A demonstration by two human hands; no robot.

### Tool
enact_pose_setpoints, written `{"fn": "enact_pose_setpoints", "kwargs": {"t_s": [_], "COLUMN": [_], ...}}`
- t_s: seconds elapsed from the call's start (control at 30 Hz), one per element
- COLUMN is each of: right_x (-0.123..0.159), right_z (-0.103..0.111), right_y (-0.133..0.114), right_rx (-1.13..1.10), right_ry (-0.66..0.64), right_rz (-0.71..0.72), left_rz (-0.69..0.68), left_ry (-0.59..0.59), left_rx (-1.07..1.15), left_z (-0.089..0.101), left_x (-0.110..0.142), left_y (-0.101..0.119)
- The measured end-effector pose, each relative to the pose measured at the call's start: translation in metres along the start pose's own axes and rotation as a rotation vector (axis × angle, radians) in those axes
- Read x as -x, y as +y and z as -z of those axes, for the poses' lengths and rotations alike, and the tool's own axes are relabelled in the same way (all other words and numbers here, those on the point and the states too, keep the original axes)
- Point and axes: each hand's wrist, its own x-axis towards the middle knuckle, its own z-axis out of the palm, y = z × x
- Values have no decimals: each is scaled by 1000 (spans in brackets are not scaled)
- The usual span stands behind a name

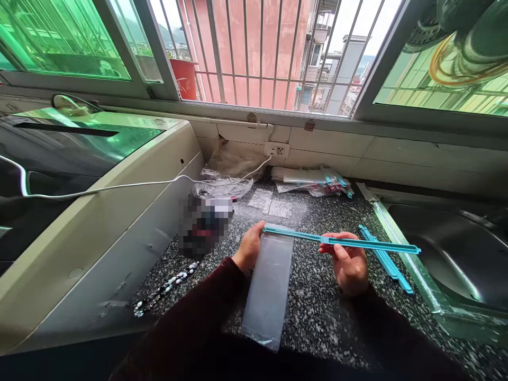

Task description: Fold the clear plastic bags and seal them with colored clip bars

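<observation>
A long turquoise plastic bag-sealing clip [369, 244] is stretched out nearly level in front of me, opened out on both sides of a joint near its middle. My left hand [250, 247] is closed at the clip's left end and the top corner of a clear plastic bag [268, 291]. The flat bag hangs down from the clip's left half, toward the counter's near edge. My right hand [349, 263] is closed around the clip just right of the joint, thumb in front. Several more turquoise clips [387, 262] lie on the counter behind that hand.
A metal sink [448, 243] borders the speckled counter [313, 307] on the right. To the left stands a large appliance [159, 211], crossed by a white cable [159, 183] reaching the wall socket [277, 150]. Bagged clips [313, 180], a bead string [166, 286] and a blurred-out patch lie around.
</observation>
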Motion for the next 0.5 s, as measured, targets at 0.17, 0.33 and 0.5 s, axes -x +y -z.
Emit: {"fn": "enact_pose_setpoints", "kwargs": {"t_s": [0.17, 0.33, 0.5], "right_x": [-4, -6, -8], "right_z": [9, 14, 10], "right_y": [6, 9, 4], "right_rx": [149, 303, 521], "right_ry": [-56, -65, -70], "right_rz": [63, 62, -2], "left_rz": [-7, -15, 48], "left_ry": [-37, -32, -63], "left_rx": [-1, -3, -1], "left_z": [3, 5, 5], "left_x": [-4, -7, -7], "left_y": [-4, -8, -9]}}
